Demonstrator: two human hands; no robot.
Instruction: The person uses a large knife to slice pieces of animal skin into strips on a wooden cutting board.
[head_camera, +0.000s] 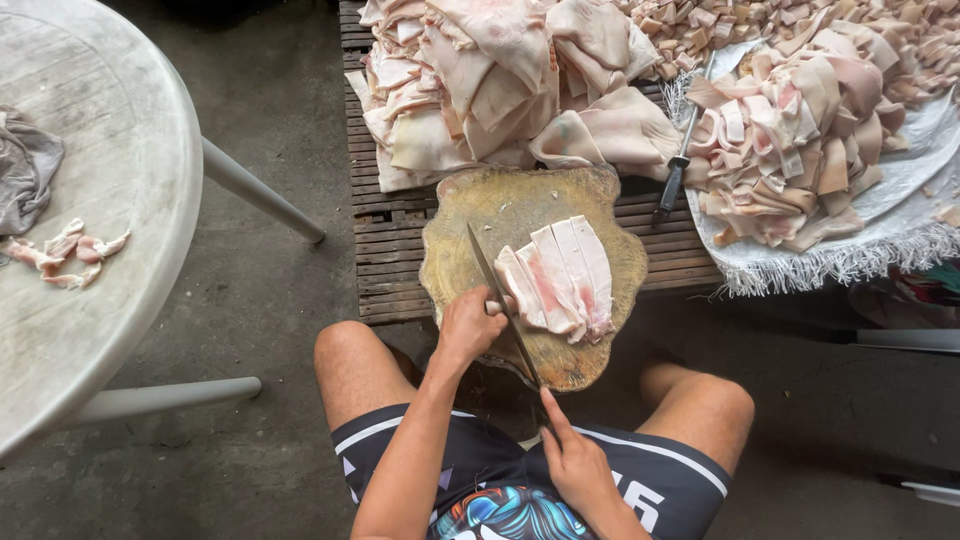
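A long thin knife lies slanted across a round, worn wooden chopping block. My right hand grips its dark handle close above my lap, forefinger stretched toward the blade. On the block lies a slab of pale pink pork skin, cut into several side-by-side strips. The blade runs along the slab's left edge. My left hand is curled at the slab's near left corner, pinching the end of the outermost strip right beside the blade.
The block rests on a slatted wooden pallet that carries a big heap of pork skin sheets. A sharpening steel lies beside a white sack of cut pieces. A white plastic table at left holds a grey cloth and scraps.
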